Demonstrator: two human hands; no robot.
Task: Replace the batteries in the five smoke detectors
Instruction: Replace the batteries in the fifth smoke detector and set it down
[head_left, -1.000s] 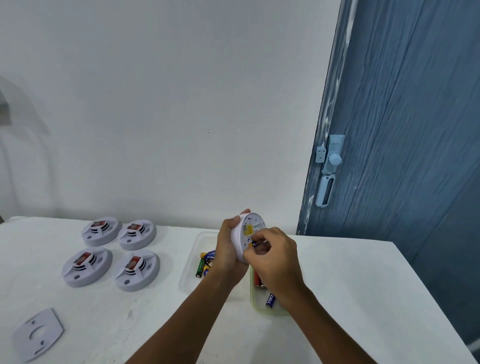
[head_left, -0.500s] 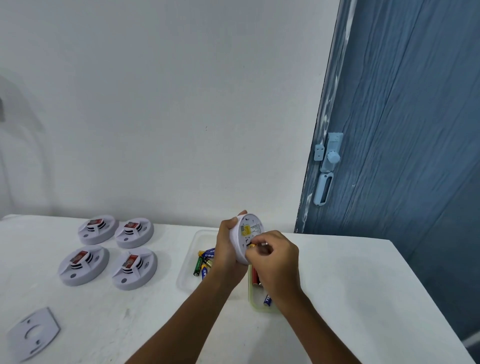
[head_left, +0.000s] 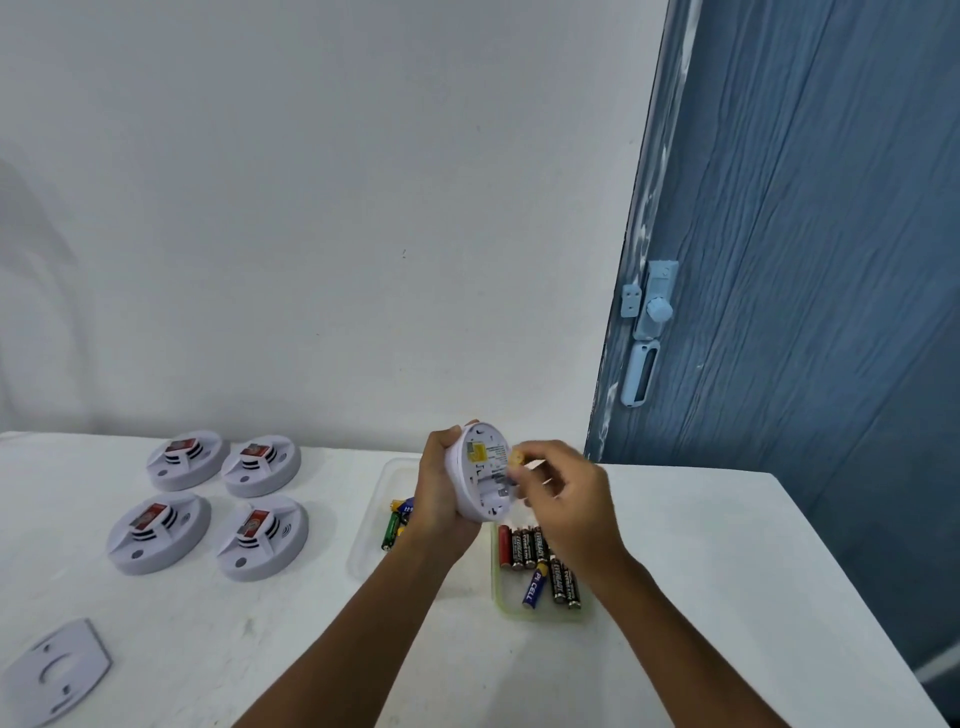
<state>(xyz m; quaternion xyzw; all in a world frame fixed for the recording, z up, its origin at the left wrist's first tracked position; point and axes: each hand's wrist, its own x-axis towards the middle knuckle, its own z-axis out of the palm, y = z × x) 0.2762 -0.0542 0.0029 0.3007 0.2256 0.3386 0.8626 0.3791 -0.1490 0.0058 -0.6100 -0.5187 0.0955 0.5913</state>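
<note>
From the head camera, the left hand (head_left: 441, 499) is curled round a white smoke detector (head_left: 480, 475) and holds it up on its edge above the white table (head_left: 701, 545), with the open back turned toward the right hand (head_left: 569, 501); the left thumb sits on the top rim and the other fingers wrap behind it; the right hand's fingertips (head_left: 519, 460) pinch a small battery (head_left: 517, 458) with a gold-looking end, just beside the detector's back, right by the yellow sticker (head_left: 478, 451); I cannot tell if the battery touches the detector; below the right hand's fingers lies a clear tray (head_left: 501, 605) with a row of dark and red batteries (head_left: 527, 548) and one blue battery (head_left: 535, 584) lying slanted; below the left hand's fingers is another clear tray (head_left: 371, 525) with green and blue batteries (head_left: 392, 525) partly hidden by the wrist; far off to the left of the left hand, four more smoke detectors (head_left: 208, 499) sit face up on the table in two rows of two, each with a red tag on top; nearer the person than those, at the bottom left corner, a flat white plate (head_left: 52, 673) with holes lies on the table; a white wall (head_left: 311, 208) stands behind the table and a blue door (head_left: 805, 260) with a pale lock (head_left: 652, 322) is past the right hand.
</note>
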